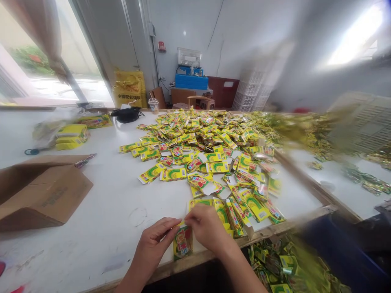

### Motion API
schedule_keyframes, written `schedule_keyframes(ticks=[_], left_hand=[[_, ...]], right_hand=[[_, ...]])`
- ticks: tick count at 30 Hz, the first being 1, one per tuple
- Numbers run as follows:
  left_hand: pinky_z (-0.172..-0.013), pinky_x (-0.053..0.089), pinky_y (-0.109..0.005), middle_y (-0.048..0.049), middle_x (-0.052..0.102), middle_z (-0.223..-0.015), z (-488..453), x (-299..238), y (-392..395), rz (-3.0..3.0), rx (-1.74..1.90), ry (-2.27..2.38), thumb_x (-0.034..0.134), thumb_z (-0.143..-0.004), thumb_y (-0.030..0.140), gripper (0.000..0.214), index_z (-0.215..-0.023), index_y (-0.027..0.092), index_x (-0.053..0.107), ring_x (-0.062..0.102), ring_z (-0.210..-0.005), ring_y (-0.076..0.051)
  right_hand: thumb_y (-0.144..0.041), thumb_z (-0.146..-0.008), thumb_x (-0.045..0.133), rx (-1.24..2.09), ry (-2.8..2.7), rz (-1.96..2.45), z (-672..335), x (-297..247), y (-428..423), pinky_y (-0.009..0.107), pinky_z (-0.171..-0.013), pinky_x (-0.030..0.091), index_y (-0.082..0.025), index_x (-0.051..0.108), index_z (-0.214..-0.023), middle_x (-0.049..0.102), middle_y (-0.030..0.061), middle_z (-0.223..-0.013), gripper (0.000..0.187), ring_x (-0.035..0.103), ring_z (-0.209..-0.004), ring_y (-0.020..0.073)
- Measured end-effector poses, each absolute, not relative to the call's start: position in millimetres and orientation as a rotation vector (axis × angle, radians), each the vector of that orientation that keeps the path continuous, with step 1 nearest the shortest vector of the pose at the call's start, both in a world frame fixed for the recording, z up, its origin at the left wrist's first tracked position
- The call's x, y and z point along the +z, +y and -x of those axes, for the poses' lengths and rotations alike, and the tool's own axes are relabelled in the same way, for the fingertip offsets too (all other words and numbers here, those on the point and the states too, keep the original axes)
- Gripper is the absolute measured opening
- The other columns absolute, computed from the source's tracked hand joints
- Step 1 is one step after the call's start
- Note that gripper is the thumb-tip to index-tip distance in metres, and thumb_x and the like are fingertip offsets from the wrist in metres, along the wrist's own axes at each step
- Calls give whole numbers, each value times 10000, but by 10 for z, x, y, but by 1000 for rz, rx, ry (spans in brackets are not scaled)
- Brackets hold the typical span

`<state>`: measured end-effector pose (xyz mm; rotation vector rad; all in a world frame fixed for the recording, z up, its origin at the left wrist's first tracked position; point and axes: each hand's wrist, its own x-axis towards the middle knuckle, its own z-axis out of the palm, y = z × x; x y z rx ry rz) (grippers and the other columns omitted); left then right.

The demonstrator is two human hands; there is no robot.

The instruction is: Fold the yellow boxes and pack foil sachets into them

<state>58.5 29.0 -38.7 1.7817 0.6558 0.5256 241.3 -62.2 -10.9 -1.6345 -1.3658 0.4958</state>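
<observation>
A small yellow-green printed carton (183, 243) lies at the table's near edge, below my two hands. My left hand (159, 238) pinches at the carton's top end with thumb and forefinger. From the other side my right hand (206, 226) has its fingers closed on the same top end, close to the left fingertips. The carton's top flap is mostly covered by my fingers. Just past my right hand begins a big heap of similar flat cartons (216, 167), several with white flaps sticking out.
An open cardboard box (45, 195) stands on the left of the white table (116, 232). Behind it are yellow packs (71, 136), a black pouch (126, 114) and a plastic cup (153, 105). Below the table edge, right, more foil and yellow packets (275, 260) lie in a container.
</observation>
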Motion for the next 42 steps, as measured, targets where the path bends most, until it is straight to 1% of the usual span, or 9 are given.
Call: schedule_keyframes(ticks=[4, 7, 12, 15, 19, 23, 28, 38, 42], left_hand=[[-894, 533, -229, -18, 710, -1118, -568, -388, 249, -1844, 593, 647, 639, -883, 288, 258, -1123, 332, 721, 657, -1030, -170], [-916, 537, -241, -25, 709, -1156, -530, -455, 212, -1882, 647, 653, 646, -874, 274, 287, -1147, 329, 714, 663, -1047, -185], [-928, 552, -273, -33, 696, -1207, -487, -542, 173, -1767, 597, 661, 684, -841, 286, 336, -1174, 325, 700, 656, -1090, -215], [-896, 561, -282, -33, 705, -1175, -498, -509, 150, -1669, 572, 712, 683, -839, 328, 318, -1155, 302, 708, 662, -1052, -217], [-840, 540, -243, -26, 725, -1082, -547, -436, 112, -1634, 550, 867, 647, -865, 392, 315, -1153, 275, 701, 660, -968, -180], [-952, 498, -253, -16, 688, -1186, -593, -403, 93, -1685, 564, 789, 614, -893, 372, 275, -1143, 293, 699, 625, -1089, -181], [-908, 532, -254, -28, 692, -1178, -611, -389, 106, -1653, 545, 749, 623, -885, 362, 264, -1124, 297, 712, 643, -1069, -196], [-936, 521, -254, -17, 686, -1214, -564, -421, 116, -1696, 538, 731, 623, -890, 332, 313, -1198, 333, 682, 639, -1088, -191], [-956, 510, -242, -11, 688, -1212, -546, -449, 137, -1834, 588, 670, 615, -897, 290, 307, -1189, 346, 689, 637, -1108, -189]], right_hand=[[-123, -816, 697, 536, -1371, 1567, -2384, -126, -746, 240, -679, 412, -210, 682, -808, 638, -19, -782, 88, 598, -755, 126], [-80, -764, 743, 577, -1295, 1512, -2380, -177, -819, 230, -703, 438, -214, 697, -895, 668, -14, -842, 194, 615, -786, 127], [-69, -787, 699, 692, -1239, 1534, -2428, -138, -774, 205, -669, 449, -227, 744, -825, 728, -23, -781, 169, 646, -746, 115], [-66, -772, 673, 660, -1306, 1637, -2424, -74, -702, 207, -640, 432, -219, 716, -768, 716, -35, -738, 159, 637, -706, 114], [-80, -805, 618, 564, -1452, 1688, -2397, -58, -675, 221, -697, 437, -223, 699, -790, 718, -21, -776, 165, 650, -768, 130], [-61, -825, 569, 528, -1523, 1702, -2423, -64, -715, 227, -721, 444, -224, 697, -841, 722, -5, -818, 208, 657, -804, 141], [-61, -808, 610, 631, -1484, 1673, -2472, -12, -716, 219, -690, 446, -222, 699, -801, 725, -23, -760, 184, 661, -749, 131], [-90, -847, 591, 530, -1479, 1724, -2392, -12, -795, 254, -682, 430, -223, 681, -825, 701, 0, -795, 162, 638, -778, 156], [-116, -802, 722, 647, -1388, 1602, -2393, -57, -887, 240, -762, 450, -233, 668, -892, 697, -21, -902, 158, 631, -857, 142]])
